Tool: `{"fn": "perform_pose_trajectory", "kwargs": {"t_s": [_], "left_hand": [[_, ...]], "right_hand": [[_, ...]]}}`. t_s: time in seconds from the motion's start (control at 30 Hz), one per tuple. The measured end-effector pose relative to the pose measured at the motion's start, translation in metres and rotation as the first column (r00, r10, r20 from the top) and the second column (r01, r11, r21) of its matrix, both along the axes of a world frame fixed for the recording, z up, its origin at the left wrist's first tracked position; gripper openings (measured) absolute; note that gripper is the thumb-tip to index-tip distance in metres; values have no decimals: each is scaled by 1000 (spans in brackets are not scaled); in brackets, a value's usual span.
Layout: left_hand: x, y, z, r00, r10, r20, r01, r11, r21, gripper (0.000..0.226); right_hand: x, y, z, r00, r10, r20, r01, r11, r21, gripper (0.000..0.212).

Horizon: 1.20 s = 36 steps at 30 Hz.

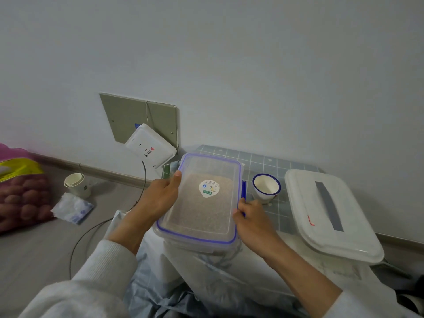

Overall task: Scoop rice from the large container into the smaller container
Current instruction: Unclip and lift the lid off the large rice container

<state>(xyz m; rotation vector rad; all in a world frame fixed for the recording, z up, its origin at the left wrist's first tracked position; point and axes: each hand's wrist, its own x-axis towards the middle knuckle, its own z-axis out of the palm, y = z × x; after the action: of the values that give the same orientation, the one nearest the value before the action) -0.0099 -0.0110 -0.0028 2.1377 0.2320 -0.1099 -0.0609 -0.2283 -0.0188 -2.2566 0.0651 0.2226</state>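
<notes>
Sitting low by the wall, a person holds a clear rice box (199,203) with both hands. Its lid (206,166), edged in blue, is on, and through it the rice (195,216) shows as a pale brown heap filling most of the box. A round white sticker (208,188) sits near the middle of the lid.

Their left hand (158,196) grips the box's left edge, with the thumb laid over the lid's rim and the fingers curled out of sight down the side. Their right hand (250,216) pinches the blue clasp (243,191) on the right edge, fingertips pressed together on it.

Just to the right of the box stands a small white cup (266,187) with a dark blue rim, upright, on a grey-green checked mat (263,159). Further right, apart from the cup, lies a bigger white plastic tub (330,214) with its lid shut and a grey strip across the top.

On the floor to the left I can see a stack of paper cups (76,185), a crumpled plastic packet (72,207) and a net bag of reddish potatoes (23,196). A white router (150,146) leans against a panel (128,115) on the wall, with a thin black cable (142,182) running down from it across the floor.
</notes>
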Motion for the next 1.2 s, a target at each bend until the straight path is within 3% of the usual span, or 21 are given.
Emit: {"fn": "perform_pose_trajectory", "kwargs": {"t_s": [0.1,0.17,0.37,0.63,0.83,0.93,1.2], "left_hand": [[1,1,-1,1000,-15,-7,15,999,-33,50],[2,2,-2,1000,-11,0,11,999,-52,52],[5,-2,-3,998,41,40,-39,998,-52,66],[7,-1,1,993,108,-44,-114,978,-177,48],[5,2,3,993,99,-58,-110,967,-232,47],[4,1,3,991,117,-61,-129,959,-251,46],[5,-4,8,987,147,-58,-158,938,-307,45]], "right_hand": [[-1,3,-1,998,26,52,-22,997,-73,13],[-1,3,-1,998,27,52,-24,998,-64,20],[-1,3,3,998,-65,28,62,994,87,23],[1,-1,10,977,-169,-128,207,895,395,23],[-1,-2,15,964,-208,-165,262,847,462,29],[-4,-4,14,965,-185,-187,254,844,472,18],[-1,-8,16,962,-146,-231,250,815,523,28]]}}
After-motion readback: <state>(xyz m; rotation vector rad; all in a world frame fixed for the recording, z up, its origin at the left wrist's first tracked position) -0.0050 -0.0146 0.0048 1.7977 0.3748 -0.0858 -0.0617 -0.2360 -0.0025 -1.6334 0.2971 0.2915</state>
